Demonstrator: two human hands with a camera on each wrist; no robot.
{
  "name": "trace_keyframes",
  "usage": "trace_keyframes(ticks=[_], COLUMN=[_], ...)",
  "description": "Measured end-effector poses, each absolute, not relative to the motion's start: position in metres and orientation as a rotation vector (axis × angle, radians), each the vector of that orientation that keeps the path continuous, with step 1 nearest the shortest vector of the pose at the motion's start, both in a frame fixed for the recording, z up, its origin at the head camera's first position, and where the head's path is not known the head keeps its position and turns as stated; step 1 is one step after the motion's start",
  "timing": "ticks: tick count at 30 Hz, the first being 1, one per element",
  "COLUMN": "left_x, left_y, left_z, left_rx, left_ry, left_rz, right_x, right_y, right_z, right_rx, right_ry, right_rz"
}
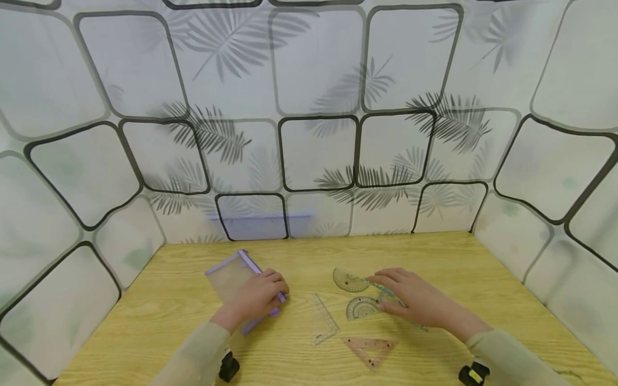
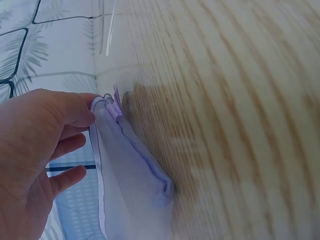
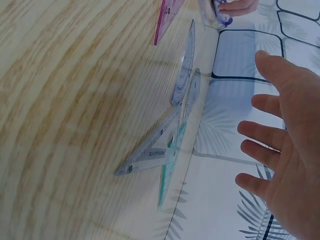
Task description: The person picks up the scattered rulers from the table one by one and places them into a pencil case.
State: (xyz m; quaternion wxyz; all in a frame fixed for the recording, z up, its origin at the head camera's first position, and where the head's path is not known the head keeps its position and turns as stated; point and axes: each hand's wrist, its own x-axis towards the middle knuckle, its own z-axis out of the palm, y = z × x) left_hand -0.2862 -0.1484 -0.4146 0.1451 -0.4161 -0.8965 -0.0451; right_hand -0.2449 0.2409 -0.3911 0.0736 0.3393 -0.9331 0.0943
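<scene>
Purple-trimmed mesh pouch (image 1: 234,281): I find it on the left part of the wood-grain tabletop (image 1: 434,249), tilted, with one trimmed edge held up. The left hand (image 1: 258,296) pinches that edge between thumb and forefinger; in the left wrist view its other fingers stand free of the mesh. Whether the mouth is unzipped, I cannot tell. Right of the pouch, and apart from it, lies a clear set square (image 1: 329,323), with a pink set square (image 1: 358,346) nearer the person. Beyond these I log two clear protractors, a far one (image 1: 348,280) and a near one (image 1: 361,307). The right hand (image 1: 417,297) is empty, fingers spread and loosely bent, over a lettered set square (image 3: 150,150) and a teal plastic strip (image 3: 169,180); the right wrist view shows a gap between fingertips and plastic. Step in hand, my judgement: the left steadies the pouch while the right reaches among the drawing pieces. A next move there calls for a fingertip pinch on a thin edge, since flat plastic should be hard to lift. Outermost, I note pale sleeves and a leaf-patterned backdrop (image 1: 318,150) behind the table.
</scene>
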Motion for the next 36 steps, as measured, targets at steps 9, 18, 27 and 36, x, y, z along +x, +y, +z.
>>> trace_keyframes(ticks=[9, 18, 27, 36], left_x=[-0.286, -0.283, -0.278, -0.272], left_y=[-0.149, -0.155, -0.161, -0.165], left_z=[-0.415, -0.418, -0.416, -0.42], left_rx=[-1.157, -1.062, -1.063, -1.135], left_ry=[-2.607, -2.601, -2.581, -2.562], left_rz=[-0.121, -0.084, -0.16, -0.3], right_x=[-0.244, -0.243, -0.241, -0.24], right_y=[0.241, 0.242, 0.242, 0.243], right_z=[-0.392, -0.392, -0.393, -0.394], right_rx=[1.02, 1.031, 1.035, 1.038], right_ry=[-2.812, -2.817, -2.807, -2.826], right_rz=[0.287, 0.286, 0.303, 0.297])
